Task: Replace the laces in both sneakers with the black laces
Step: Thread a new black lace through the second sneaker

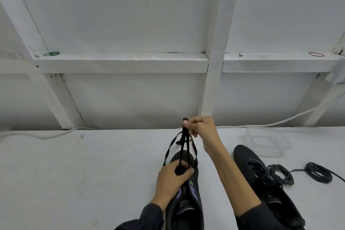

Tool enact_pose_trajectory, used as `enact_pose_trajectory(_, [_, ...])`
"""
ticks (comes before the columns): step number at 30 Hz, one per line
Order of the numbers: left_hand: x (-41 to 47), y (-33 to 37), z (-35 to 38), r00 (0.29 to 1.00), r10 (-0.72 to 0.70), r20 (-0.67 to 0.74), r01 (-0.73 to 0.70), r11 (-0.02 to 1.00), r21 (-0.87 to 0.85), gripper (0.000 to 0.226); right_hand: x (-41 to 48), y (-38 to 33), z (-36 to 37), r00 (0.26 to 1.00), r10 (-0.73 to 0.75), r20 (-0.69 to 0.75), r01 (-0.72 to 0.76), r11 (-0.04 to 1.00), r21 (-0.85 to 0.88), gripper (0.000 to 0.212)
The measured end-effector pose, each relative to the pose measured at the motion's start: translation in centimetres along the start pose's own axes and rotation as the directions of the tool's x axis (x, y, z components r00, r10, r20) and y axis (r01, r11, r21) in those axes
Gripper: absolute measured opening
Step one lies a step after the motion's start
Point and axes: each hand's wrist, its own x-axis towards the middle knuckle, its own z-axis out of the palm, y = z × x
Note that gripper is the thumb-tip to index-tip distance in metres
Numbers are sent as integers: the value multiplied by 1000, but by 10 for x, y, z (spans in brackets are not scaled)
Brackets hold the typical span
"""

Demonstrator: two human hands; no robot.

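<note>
While the left hand (172,179) curls round the near sneaker (188,203) at its toe end, holding it on the table (74,173), the right hand (200,129) pinches the lace (183,147) strands between thumb and fingertips, raised above the shoe. The lace seems threaded through the lowest eyelets only, so probably early lacing. Next move: even the ends, cross them upward. Second sneaker (261,179) lies to the right, laced, lace coils (317,172) beside it.
</note>
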Motion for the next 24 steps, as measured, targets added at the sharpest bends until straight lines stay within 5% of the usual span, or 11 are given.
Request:
enact_pose_trajectory(6, [-1,0,0,1000,11,-2,-11,1000,2,11,36,-62,-4,987,-138,-81,151,972,182,17])
enact_pose_trajectory(13, [1,-4,2,1000,-9,-1,9,1000,9,13,57,-36,5,991,-101,88,87,984,154,13])
enact_pose_trajectory(16, [0,-2,2,1000,-5,16,5,1000,-4,10,61,-8,-12,992,94,86,-60,941,-334,26])
enact_pose_trajectory(19, [-1,-1,1,1000,-9,11,9,1000,10,15,48,32,-35,870,493,15,-272,506,-819,36])
enact_pose_trajectory(20, [-1,0,1,1000,-10,8,10,1000,21,18,41,44,-39,784,620,13,-325,429,-843,40])
enact_pose_trajectory(22, [0,0,2,1000,-3,9,3,1000,29,19,26,64,-46,658,749,74,-410,439,-800,38])
enact_pose_trajectory(24, [0,2,1,1000,-1,2,1,999,41,17,16,77,-50,673,723,157,-445,566,-694,22])
